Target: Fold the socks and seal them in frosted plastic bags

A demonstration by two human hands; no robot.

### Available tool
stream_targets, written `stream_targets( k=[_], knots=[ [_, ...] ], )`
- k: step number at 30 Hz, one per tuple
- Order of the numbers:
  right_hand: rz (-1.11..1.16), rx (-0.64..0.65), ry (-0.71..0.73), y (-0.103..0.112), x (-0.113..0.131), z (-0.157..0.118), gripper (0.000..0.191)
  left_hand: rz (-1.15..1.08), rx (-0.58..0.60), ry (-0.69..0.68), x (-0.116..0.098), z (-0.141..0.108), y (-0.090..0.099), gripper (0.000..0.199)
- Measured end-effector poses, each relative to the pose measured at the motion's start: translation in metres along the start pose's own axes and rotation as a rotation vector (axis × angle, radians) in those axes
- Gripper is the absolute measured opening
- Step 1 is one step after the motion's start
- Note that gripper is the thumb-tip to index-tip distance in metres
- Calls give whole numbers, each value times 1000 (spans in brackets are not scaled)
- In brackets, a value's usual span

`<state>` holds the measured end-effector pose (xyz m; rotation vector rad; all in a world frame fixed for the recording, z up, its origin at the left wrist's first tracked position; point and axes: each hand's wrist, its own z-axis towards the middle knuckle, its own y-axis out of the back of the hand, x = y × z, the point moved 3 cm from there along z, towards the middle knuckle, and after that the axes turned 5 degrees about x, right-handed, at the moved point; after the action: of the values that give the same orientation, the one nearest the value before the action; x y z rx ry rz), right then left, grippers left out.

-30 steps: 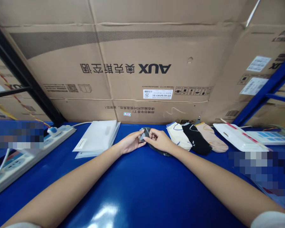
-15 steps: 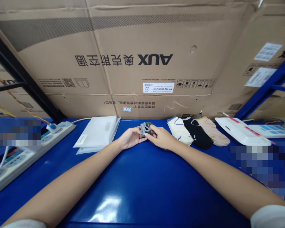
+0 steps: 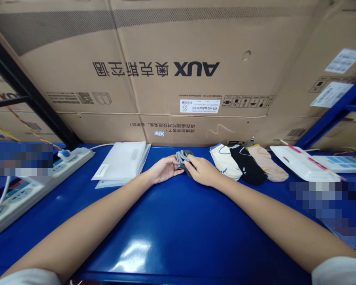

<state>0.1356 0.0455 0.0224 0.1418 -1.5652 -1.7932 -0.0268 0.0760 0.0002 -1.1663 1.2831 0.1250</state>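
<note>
A bunched grey sock (image 3: pixel 183 157), light grey at its opening and darker below, is held between both hands near the back of the blue table (image 3: pixel 166 221). My left hand (image 3: pixel 165 170) pinches its left edge with the fingertips, palm partly turned up. On the other side, my right hand (image 3: pixel 202 170) grips the darker part between thumb and fingers. To the right lie a white sock pair (image 3: pixel 225 161), a black sock pair (image 3: pixel 247 166) and a beige sock pair (image 3: pixel 268 164), side by side.
White plastic packets (image 3: pixel 121 162) lie left of my hands. Farther left is a long power strip (image 3: pixel 32 194) with a plug and cables. At right are a white tray (image 3: pixel 304 164) and a red-and-white stick (image 3: pixel 311 159). Cardboard (image 3: pixel 154 35) stands behind the table.
More of the sock's dark part shows between my hands, and my right hand has shifted slightly right. The camera view has moved a little.
</note>
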Motion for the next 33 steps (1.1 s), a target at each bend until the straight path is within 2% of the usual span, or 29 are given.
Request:
stream_targets(
  k=[6,10,16,22,28,33],
  knots=[
    [11,-1,-4,1,1,0,19,1,51,-8,-1,0,-1,41],
    [20,1,-7,2,4,0,21,45,78,-30,0,1,-4,39],
    [17,1,-9,0,1,0,18,27,38,-18,-1,0,-4,36],
    [1,2,-7,-1,0,0,18,-11,48,-8,-1,0,-2,39],
    [23,2,-19,0,2,0,18,67,-9,-27,1,1,-3,26],
    [24,2,-16,1,2,0,18,38,37,-23,0,0,-3,35]
  ],
)
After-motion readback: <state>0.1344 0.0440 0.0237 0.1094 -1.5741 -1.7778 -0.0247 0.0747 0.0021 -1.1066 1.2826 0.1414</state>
